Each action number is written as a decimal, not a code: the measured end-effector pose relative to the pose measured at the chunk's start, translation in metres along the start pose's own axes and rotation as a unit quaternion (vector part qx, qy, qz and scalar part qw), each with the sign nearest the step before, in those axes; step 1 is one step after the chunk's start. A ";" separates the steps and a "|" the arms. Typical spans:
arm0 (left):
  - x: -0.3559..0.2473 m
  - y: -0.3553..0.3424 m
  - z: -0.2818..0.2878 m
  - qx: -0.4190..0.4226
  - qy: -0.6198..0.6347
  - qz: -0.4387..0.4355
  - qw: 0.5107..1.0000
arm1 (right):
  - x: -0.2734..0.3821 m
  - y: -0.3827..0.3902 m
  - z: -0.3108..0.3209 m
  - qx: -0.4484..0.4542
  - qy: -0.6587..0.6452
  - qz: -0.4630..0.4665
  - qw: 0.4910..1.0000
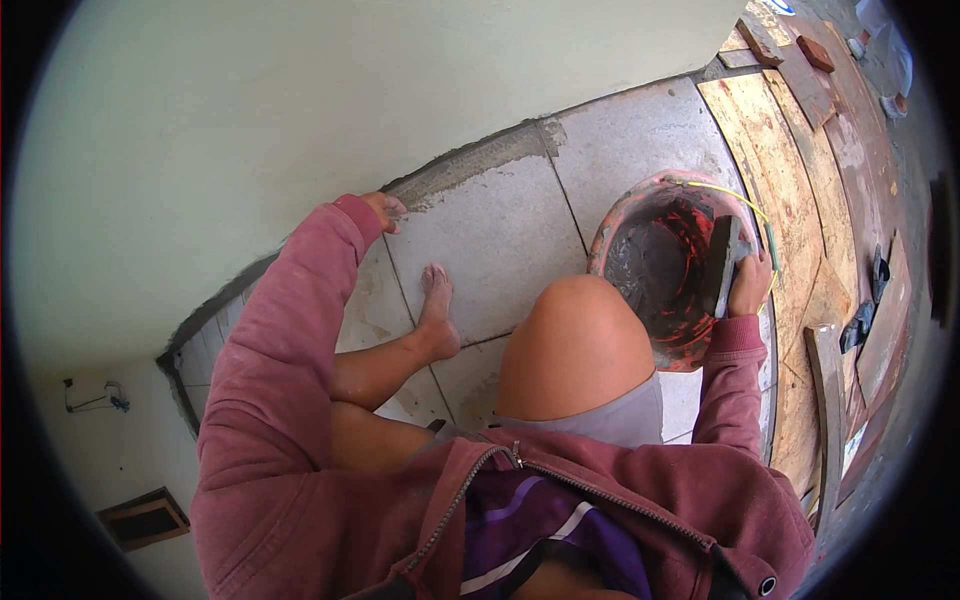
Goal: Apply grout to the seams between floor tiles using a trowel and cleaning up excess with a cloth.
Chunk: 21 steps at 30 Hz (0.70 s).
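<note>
My left hand [385, 211] reaches to the foot of the pale wall [400, 80], beside a strip of wet grey cement [475, 163] along the tile edge. Its fingers look loosely stretched and apart, with nothing visible in them. On the other side, my right hand [750, 283] grips a flat trowel [724, 265], whose dark blade stands on edge over the bucket. The handle is mostly hidden by my fingers. Grey cement mix [640, 257] coats the inside of the reddish bucket [606, 228], which stands on the floor by my bent knee.
Large grey floor tiles [490, 240] run along the wall, with cement smears on some. Wooden boards [770, 150] cover the floor at the right, with a brick [815, 53] and a loose plank [826, 390] on top. Another person's feet [892, 106] show at the far right.
</note>
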<state>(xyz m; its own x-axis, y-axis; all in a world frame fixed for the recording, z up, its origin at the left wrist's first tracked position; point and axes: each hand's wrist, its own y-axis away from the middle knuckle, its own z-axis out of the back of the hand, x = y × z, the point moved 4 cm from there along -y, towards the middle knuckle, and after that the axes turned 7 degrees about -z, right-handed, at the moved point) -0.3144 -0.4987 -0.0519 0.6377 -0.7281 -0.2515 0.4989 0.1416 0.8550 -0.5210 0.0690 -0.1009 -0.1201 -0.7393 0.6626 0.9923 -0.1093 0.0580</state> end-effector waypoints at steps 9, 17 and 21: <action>0.066 0.020 -0.040 0.167 -0.082 -0.045 0.981 | -0.025 -0.065 0.022 0.097 -0.026 0.021 0.995; 0.006 -0.077 -0.062 -0.032 -0.054 -0.142 0.988 | 0.008 -0.084 0.139 0.313 0.098 -0.023 0.944; -0.011 -0.114 -0.066 -0.168 -0.134 -0.150 0.965 | 0.123 -0.004 0.108 0.278 0.104 -0.019 0.955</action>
<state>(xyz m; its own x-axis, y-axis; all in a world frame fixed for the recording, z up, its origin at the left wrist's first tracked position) -0.3392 -0.4629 -0.1766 0.2833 -0.9110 -0.2998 0.8278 0.0745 0.5561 -0.5364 0.0501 0.0607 -0.1020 -0.8645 0.4922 0.8429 0.1876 0.5043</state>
